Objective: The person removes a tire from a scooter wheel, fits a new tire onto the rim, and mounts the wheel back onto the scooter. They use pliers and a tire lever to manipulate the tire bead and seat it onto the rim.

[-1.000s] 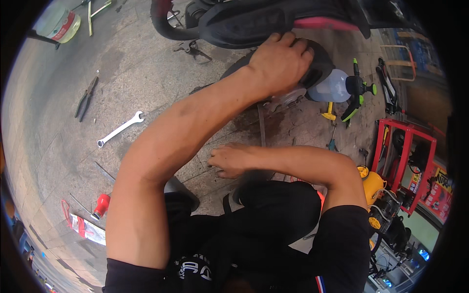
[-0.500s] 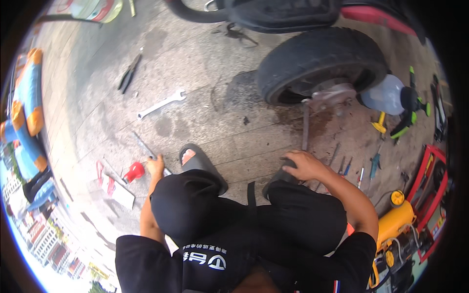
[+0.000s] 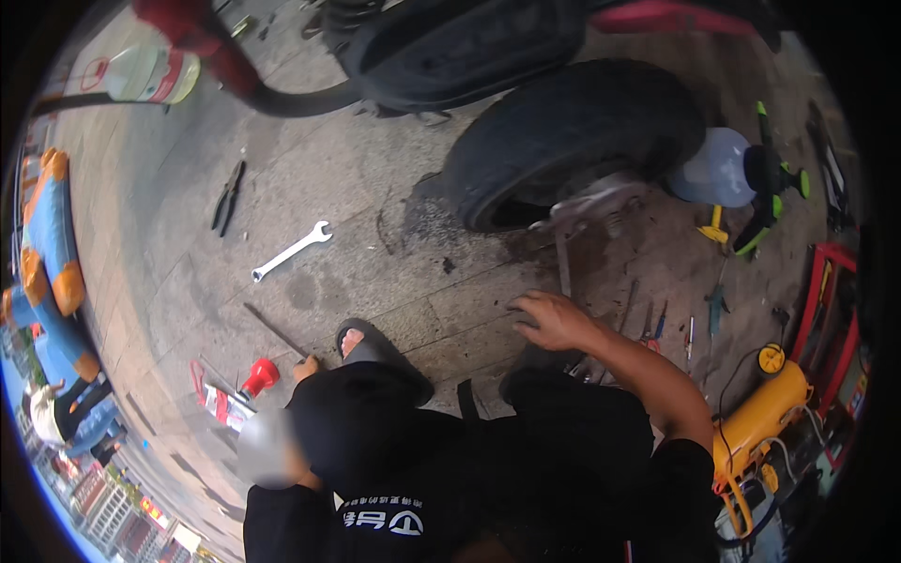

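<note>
Wheel (image 3: 572, 141) of a scooter sits on the stone ground near the top of the picture, black and fat, with a grey metal part (image 3: 601, 202) by its lower edge. A wet dark stain spreads on the ground under it, so the dirty work seems to go on right there.

The right hand (image 3: 549, 319) rests low on the ground just under the wheel, beside a thin metal rod (image 3: 563, 267) that runs from the wheel down toward the fingers. The fingers are spread flat and hold nothing that I can see; the hand may be there to prop the person up or to feel for a small part. The left hand (image 3: 305, 368) is mostly hidden behind the knee, near a small red can (image 3: 260, 375), so I cannot tell whether it grips anything.

A silver wrench (image 3: 291, 251) and black pliers (image 3: 228, 194) lie well apart to the left, within reach but out of the way. More small tools (image 3: 690, 328) lie to the right of the hand, near a yellow machine (image 3: 760, 418). A spray bottle (image 3: 723, 169) stands just right of the wheel.

One second ago the left hand was up on the tyre; now it is down by the knee. Half a second ago the right hand was already low under the wheel, and it is in much the same spot now. The head has tipped, so more ground shows.
</note>
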Demonstrator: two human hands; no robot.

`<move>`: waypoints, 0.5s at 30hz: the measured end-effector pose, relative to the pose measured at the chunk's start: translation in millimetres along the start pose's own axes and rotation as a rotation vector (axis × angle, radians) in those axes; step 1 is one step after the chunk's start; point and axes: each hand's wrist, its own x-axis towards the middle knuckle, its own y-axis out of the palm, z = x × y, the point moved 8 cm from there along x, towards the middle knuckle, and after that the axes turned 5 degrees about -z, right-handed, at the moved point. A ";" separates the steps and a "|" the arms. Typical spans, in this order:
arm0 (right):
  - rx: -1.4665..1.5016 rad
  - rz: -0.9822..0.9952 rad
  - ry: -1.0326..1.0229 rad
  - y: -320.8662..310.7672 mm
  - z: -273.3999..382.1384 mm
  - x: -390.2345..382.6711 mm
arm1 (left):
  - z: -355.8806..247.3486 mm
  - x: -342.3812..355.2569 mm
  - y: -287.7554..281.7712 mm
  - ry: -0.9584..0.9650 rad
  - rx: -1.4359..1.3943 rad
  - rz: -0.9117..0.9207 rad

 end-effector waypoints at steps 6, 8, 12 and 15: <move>0.008 0.005 -0.025 33.3 -30.9 -3.5 | -104.2 2.6 -30.8 0.305 0.015 0.059; 0.032 -0.003 -0.022 37.9 -34.1 0.1 | -133.7 -22.0 -49.7 0.411 0.042 0.079; 0.044 -0.053 -0.032 28.2 -25.2 11.7 | -157.6 -109.3 -122.8 0.698 0.217 0.147; 0.049 -0.155 0.025 -0.9 -16.3 -7.2 | -139.7 -180.6 -216.9 0.972 0.426 0.159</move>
